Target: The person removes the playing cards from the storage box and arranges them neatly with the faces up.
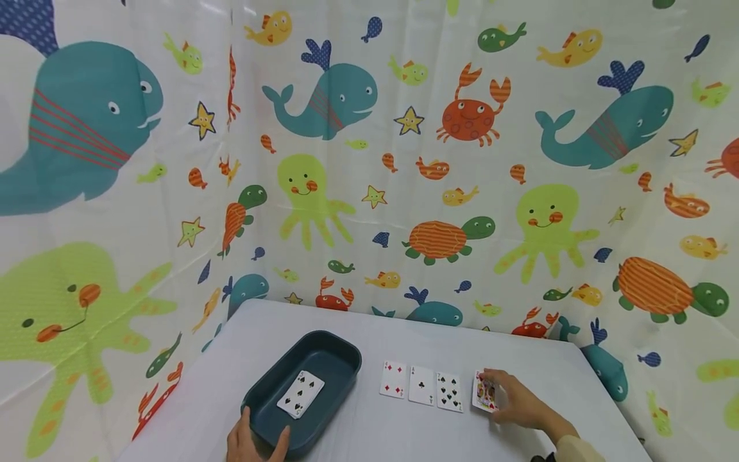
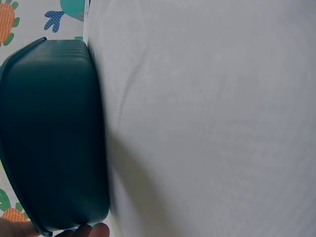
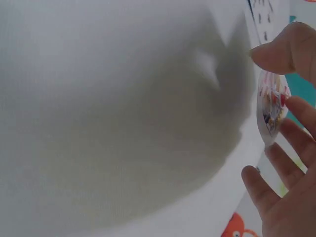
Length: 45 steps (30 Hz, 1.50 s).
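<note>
A curtain [image 1: 369,192] printed with sea animals is hung at the far side; a white table [image 1: 369,436] is set before it; a dark teal tray [image 1: 329,362], at left, is gripped at its near end by the left hand [image 1: 251,444]; by the right hand [image 1: 519,403], at right, a bowed face card [image 1: 487,393] is pinched; three face-up cards [image 1: 421,385] are laid between; one spade card [image 1: 300,394] is contained in the tray.

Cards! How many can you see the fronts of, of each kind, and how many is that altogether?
Spades: 2 (tray card and row card)
Clubs: 1 (club card)
Diamonds: 1 (diamond card)
Pictures: 1 (picture card in the right hand)
Total: 5
</note>
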Each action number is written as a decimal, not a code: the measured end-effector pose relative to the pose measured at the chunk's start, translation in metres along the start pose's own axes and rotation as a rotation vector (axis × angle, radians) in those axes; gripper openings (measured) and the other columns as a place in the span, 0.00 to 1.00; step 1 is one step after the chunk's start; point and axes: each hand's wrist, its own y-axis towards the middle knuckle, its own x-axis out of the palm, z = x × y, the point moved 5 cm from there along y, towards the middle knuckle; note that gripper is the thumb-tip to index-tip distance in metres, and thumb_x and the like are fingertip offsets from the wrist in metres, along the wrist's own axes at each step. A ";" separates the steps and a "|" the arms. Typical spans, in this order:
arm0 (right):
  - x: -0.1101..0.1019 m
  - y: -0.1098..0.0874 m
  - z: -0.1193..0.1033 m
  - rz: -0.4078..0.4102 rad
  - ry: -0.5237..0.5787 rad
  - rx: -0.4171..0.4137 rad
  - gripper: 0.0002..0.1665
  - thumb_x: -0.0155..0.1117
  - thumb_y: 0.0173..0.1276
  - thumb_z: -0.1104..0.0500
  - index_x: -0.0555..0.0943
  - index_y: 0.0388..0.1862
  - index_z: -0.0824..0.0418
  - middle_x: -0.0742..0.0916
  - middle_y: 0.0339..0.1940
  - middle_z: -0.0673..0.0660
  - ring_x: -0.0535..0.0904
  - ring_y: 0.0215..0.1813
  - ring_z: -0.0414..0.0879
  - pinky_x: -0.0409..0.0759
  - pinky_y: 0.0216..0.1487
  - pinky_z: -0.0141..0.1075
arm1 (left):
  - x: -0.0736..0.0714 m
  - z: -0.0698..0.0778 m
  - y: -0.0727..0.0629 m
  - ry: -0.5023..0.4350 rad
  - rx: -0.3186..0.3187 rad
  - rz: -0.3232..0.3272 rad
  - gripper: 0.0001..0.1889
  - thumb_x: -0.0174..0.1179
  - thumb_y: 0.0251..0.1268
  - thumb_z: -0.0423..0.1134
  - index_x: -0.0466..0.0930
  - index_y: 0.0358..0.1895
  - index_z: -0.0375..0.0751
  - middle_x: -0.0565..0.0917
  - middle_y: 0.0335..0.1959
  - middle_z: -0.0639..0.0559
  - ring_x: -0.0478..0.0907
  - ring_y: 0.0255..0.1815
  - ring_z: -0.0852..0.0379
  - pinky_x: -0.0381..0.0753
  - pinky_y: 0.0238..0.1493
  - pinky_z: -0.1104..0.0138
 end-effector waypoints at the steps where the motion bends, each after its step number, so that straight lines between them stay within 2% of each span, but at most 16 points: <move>1: 0.001 0.001 0.002 -0.012 -0.007 0.005 0.48 0.85 0.48 0.62 0.74 0.69 0.61 0.73 0.73 0.68 0.63 0.74 0.73 0.60 0.69 0.72 | 0.000 0.000 -0.001 0.001 0.001 0.004 0.53 0.79 0.44 0.47 0.63 0.70 0.19 0.69 0.59 0.19 0.72 0.57 0.23 0.74 0.54 0.33; 7: 0.006 0.007 0.007 -0.085 -0.024 -0.015 0.47 0.85 0.45 0.67 0.75 0.67 0.64 0.74 0.70 0.68 0.63 0.73 0.73 0.57 0.70 0.72 | 0.000 -0.004 -0.004 0.002 0.004 0.028 0.52 0.78 0.44 0.49 0.64 0.69 0.20 0.70 0.58 0.20 0.73 0.55 0.23 0.75 0.52 0.33; 12: 0.006 0.008 0.000 -0.112 -0.048 -0.008 0.45 0.84 0.45 0.70 0.75 0.65 0.64 0.76 0.69 0.67 0.64 0.72 0.72 0.57 0.71 0.71 | -0.001 -0.003 -0.007 -0.004 0.011 0.046 0.52 0.79 0.44 0.48 0.65 0.69 0.20 0.70 0.58 0.21 0.73 0.55 0.24 0.75 0.52 0.34; 19: 0.005 0.005 -0.001 -0.121 -0.052 0.017 0.46 0.82 0.44 0.72 0.75 0.66 0.63 0.74 0.71 0.69 0.61 0.73 0.74 0.56 0.70 0.73 | -0.006 0.003 -0.011 0.006 0.001 0.017 0.52 0.78 0.44 0.48 0.63 0.69 0.20 0.69 0.58 0.20 0.73 0.55 0.24 0.75 0.53 0.34; 24: 0.005 0.004 -0.002 -0.115 -0.049 0.018 0.48 0.82 0.46 0.70 0.73 0.69 0.62 0.73 0.72 0.69 0.61 0.73 0.74 0.57 0.69 0.74 | -0.008 0.004 -0.012 0.011 0.001 0.019 0.52 0.78 0.44 0.48 0.63 0.69 0.19 0.69 0.58 0.20 0.73 0.55 0.24 0.75 0.53 0.34; 27: 0.004 0.003 -0.004 -0.076 -0.032 -0.001 0.49 0.83 0.50 0.64 0.71 0.72 0.62 0.73 0.72 0.70 0.62 0.73 0.75 0.59 0.67 0.75 | -0.009 0.003 -0.013 -0.002 0.017 0.035 0.52 0.78 0.43 0.47 0.64 0.69 0.19 0.69 0.58 0.20 0.73 0.55 0.24 0.75 0.52 0.34; 33: 0.011 -0.001 -0.008 0.016 0.080 0.001 0.51 0.81 0.58 0.52 0.67 0.76 0.60 0.70 0.75 0.71 0.64 0.73 0.75 0.67 0.65 0.72 | -0.010 0.003 -0.015 0.000 0.023 0.042 0.52 0.78 0.43 0.47 0.64 0.68 0.19 0.70 0.57 0.20 0.73 0.54 0.24 0.76 0.52 0.34; 38: 0.023 -0.003 -0.016 0.064 0.193 -0.008 0.51 0.79 0.60 0.51 0.65 0.78 0.61 0.70 0.76 0.70 0.64 0.74 0.73 0.70 0.67 0.66 | -0.010 0.002 -0.017 0.019 0.002 0.020 0.52 0.78 0.44 0.49 0.63 0.69 0.20 0.69 0.58 0.20 0.73 0.55 0.25 0.76 0.53 0.35; 45: 0.034 -0.003 -0.029 0.143 0.384 0.027 0.48 0.75 0.65 0.50 0.63 0.79 0.60 0.70 0.77 0.65 0.64 0.77 0.66 0.70 0.70 0.59 | -0.011 0.000 -0.020 0.016 0.004 0.036 0.52 0.78 0.44 0.49 0.63 0.69 0.20 0.69 0.58 0.20 0.73 0.55 0.25 0.75 0.53 0.34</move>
